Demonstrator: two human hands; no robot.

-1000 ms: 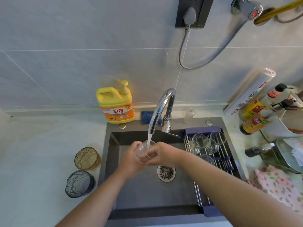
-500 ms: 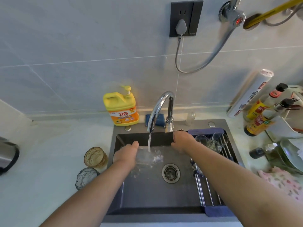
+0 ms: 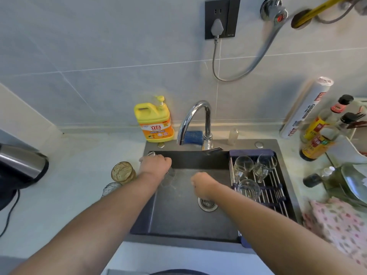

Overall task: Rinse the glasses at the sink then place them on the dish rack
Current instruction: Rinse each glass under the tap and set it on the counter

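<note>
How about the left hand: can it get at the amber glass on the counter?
Reach, likely yes: the amber glass stands just beside the left hand, nothing between. But its grip is on a clear glass, so set that down first.

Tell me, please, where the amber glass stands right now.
In the head view, the amber glass stands on the counter left of the sink, beside the left hand, with a grey glass just nearer the camera.

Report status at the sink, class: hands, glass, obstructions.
Left hand grips clear glass over sink, left side. Right hand curled, apparently empty. Tap off. Dish rack holds three glasses.
</note>
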